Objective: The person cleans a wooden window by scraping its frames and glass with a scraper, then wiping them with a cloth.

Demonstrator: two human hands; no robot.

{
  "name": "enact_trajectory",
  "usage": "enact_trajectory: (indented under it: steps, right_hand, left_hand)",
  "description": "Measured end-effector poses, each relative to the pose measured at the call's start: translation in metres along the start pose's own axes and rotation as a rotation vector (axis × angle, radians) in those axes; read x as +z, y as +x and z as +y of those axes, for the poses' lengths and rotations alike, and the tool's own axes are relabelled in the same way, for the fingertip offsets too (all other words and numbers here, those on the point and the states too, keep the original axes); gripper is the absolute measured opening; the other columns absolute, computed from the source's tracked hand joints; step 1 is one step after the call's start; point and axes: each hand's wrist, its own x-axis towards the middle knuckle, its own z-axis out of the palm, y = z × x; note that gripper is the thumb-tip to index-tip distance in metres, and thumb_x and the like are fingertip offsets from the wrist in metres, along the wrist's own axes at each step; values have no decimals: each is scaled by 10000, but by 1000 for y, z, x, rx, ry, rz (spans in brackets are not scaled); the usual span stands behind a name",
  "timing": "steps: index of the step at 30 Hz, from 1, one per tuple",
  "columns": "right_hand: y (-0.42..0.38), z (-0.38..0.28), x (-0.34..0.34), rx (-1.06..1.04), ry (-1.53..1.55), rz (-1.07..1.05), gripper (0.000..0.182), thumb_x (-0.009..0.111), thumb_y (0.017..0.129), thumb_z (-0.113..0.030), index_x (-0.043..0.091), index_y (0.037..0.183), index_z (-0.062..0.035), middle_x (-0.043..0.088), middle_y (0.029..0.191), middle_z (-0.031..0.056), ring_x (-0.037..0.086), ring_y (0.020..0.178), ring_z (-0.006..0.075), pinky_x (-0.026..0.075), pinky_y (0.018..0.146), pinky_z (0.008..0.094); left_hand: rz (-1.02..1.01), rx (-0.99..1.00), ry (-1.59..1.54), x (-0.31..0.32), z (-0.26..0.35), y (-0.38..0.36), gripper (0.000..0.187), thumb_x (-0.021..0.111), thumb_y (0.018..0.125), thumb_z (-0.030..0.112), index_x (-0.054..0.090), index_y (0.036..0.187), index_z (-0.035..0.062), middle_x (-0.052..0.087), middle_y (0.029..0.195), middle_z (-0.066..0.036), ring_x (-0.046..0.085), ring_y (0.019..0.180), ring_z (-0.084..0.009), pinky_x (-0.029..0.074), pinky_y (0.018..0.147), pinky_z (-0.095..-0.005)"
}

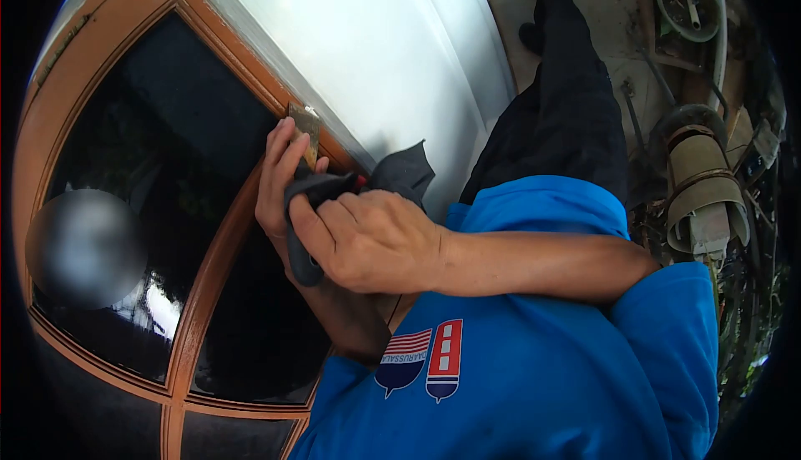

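A scraper-like tool with a worn metal blade (305,121) and a black handle (302,261) is pressed against the brown wooden window frame (219,250), where the frame meets a white wall. My right hand (373,241) is wrapped around the handle. My left hand (280,178) lies over the front of the tool, fingers just behind the blade. A dark cloth (405,171) sticks out behind my hands.
Dark glass panes (158,135) fill the frame and show reflections. The white wall (375,51) runs up to the right. My blue shirt (534,377) and dark trousers (567,110) fill the lower right. Pipes and clutter (701,185) lie on the ground at far right.
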Motion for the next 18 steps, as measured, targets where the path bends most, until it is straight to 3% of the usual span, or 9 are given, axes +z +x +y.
enact_trajectory:
  steps: [3,6,12,15,18]
  right_hand:
    - [2,2,2,-24,-18,-16,329,628,798,-60,622,1086,99,564,635,46,612,557,143,502,450,268]
    - [-1,-1,3,-11,1,6,333,629,801,-62,621,1090,103,558,631,53,613,552,146,503,447,269]
    - [0,5,4,-23,58,40,335,624,800,-63,620,1088,107,559,633,66,612,537,155,507,441,280]
    - [0,2,0,-1,47,45,354,623,791,-63,614,1099,110,561,639,70,616,539,163,511,441,287]
    - [2,7,6,6,64,42,368,635,778,-68,607,1098,111,557,643,72,627,545,176,513,442,289]
  left_hand:
    - [17,-160,-134,2,2,-4,322,717,811,-79,657,1116,0,651,1286,-179,611,1234,-371,548,1006,-439]
    - [129,-135,-123,9,1,-8,286,699,819,-82,646,1084,9,653,1278,-182,616,1227,-369,555,989,-440]
    - [102,-65,-88,7,1,-2,251,679,836,-75,635,1061,28,666,1235,-187,630,1203,-374,562,976,-435]
    - [65,-61,-109,6,-3,-3,256,629,847,-86,616,1083,10,648,1252,-190,648,1146,-310,536,974,-404]
    - [117,-77,-151,13,-3,0,196,673,851,-56,621,1023,24,680,1190,-187,680,1103,-360,589,850,-410]
